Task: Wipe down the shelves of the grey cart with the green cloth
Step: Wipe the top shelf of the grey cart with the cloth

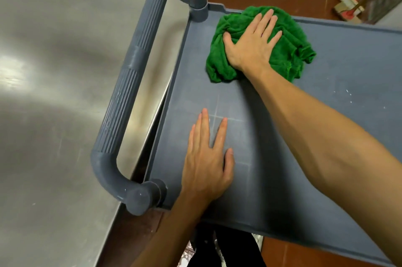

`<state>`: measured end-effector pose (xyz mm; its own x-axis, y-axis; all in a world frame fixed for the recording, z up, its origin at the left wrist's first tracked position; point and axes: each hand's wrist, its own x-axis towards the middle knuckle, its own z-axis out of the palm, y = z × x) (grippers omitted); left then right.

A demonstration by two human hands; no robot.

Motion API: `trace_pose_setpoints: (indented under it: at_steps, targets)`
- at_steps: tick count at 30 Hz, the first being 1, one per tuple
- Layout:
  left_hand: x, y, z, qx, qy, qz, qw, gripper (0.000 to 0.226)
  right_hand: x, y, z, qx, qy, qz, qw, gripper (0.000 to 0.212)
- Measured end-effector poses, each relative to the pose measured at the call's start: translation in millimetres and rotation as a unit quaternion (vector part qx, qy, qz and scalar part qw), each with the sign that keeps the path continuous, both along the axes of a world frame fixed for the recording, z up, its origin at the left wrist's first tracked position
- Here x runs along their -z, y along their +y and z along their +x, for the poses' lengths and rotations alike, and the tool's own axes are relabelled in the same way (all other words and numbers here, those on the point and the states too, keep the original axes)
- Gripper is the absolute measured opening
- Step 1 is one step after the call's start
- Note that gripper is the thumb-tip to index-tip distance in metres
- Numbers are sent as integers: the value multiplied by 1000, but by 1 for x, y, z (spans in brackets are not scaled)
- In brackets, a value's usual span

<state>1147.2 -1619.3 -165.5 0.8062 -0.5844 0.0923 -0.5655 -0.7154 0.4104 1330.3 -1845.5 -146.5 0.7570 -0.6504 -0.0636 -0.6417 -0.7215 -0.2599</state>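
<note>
Seen from the head view, the green cloth [298, 49] lies bunched on the top shelf [348, 75] of the grey cart [174, 83], close to the far corner at the handle [128, 101] end. The right hand [254, 42] lies flat on it, fingers straight and spread, palm pressing down and nothing gripped. The left hand [206, 157] is also released, resting flat on the bare shelf near the near edge at the same end, apparently bracing the cart. A steel counter [54, 92] stands just beside the handle, and a brush [348, 12] leans by the wall beyond the far edge.

The step in hand looks like wiping the top shelf, with much of it yet to cover: small white specks [347, 92] show further along toward the right side. To do it well, the palm should keep even pressure so the whole wad drags rather than rolls, working in overlapping passes from the far edge to the near one and pushing into the raised rim and corners where dirt gathers. The bracing hand will have to lift clear so the patch beneath it gets wiped. Lower shelves are out of sight
</note>
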Motion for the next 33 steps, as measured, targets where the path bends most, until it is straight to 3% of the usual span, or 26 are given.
trace_pose_setpoints:
  at_steps: [5, 15, 33]
  targets:
    - [-1, -7, 5, -9, -18, 12, 1000, 65, 2, -12, -9, -38, 10, 4, 999, 102]
    - [-2, -10, 7, -23, -35, 39, 998, 62, 4, -30, -103, -144, 50, -31, 988, 71]
    - [-2, -13, 5, -23, -41, 38, 998, 58, -19, 16, -358, -111, 128, 37, 985, 79]
